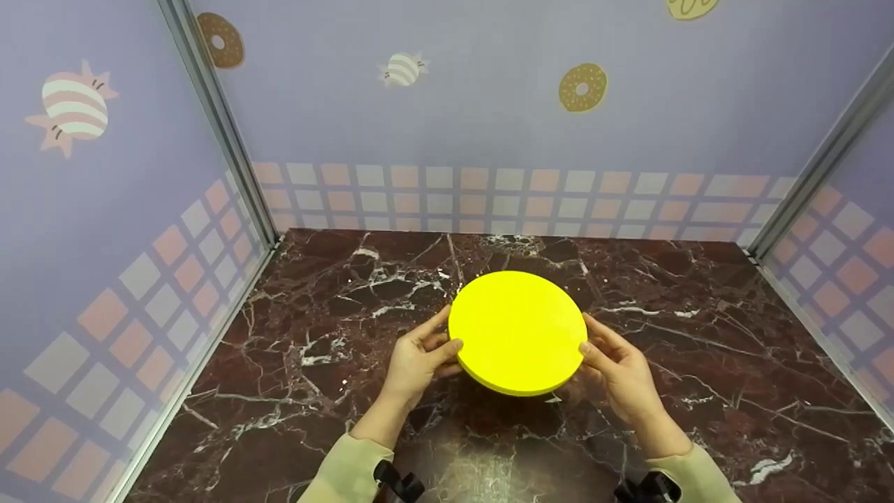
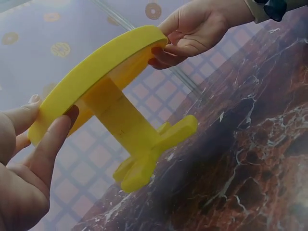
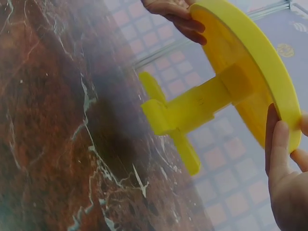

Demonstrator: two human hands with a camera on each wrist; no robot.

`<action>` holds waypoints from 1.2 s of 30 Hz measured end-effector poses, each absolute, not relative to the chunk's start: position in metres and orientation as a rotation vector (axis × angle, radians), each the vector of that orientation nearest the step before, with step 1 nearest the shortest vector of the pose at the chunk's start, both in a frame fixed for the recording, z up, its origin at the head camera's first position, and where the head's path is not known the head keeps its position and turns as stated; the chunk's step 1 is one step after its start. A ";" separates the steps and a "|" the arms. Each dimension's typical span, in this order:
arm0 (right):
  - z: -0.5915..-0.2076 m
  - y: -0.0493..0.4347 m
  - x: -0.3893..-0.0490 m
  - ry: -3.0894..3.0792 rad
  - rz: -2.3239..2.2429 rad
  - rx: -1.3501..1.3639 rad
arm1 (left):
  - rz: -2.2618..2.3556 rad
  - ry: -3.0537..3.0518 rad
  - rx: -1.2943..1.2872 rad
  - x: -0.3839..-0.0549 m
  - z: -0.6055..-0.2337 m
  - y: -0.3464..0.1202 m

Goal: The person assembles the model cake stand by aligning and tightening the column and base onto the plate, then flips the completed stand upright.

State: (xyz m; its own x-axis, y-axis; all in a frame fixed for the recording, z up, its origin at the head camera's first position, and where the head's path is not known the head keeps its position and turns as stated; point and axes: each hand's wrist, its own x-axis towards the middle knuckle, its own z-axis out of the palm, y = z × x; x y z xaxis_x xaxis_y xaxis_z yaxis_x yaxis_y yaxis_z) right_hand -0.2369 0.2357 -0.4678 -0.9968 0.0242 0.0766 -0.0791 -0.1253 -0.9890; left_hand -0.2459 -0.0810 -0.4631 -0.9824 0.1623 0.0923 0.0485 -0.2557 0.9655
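Between both hands is a small yellow round pedestal table [image 1: 517,332], its flat top facing up toward the head camera. My left hand [image 1: 417,360] grips the left edge of the top, thumb on the upper side and fingers underneath. At the opposite edge my right hand [image 1: 624,372] pinches the rim the same way. The wrist views show a thick central column [image 2: 122,118] under the top, ending in several rounded feet [image 3: 187,151]. These feet hang above the marble-patterned surface, and the head view hides them behind the top.
A dark red marble-patterned tabletop [image 1: 335,342] with white veins lies below. Lilac panels with candy and doughnut prints enclose it, including the back wall [image 1: 489,126] and left wall [image 1: 140,195]. Metal posts [image 1: 230,133] stand at the corners.
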 end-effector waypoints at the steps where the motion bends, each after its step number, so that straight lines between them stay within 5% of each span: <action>1: -0.468 0.236 -0.237 -2.036 2.314 0.051 | 2.419 1.864 0.249 -0.246 -0.464 -0.081; 36: -0.483 0.242 -0.242 -2.125 2.446 0.074 | 2.365 1.807 0.082 -0.251 -0.478 -0.085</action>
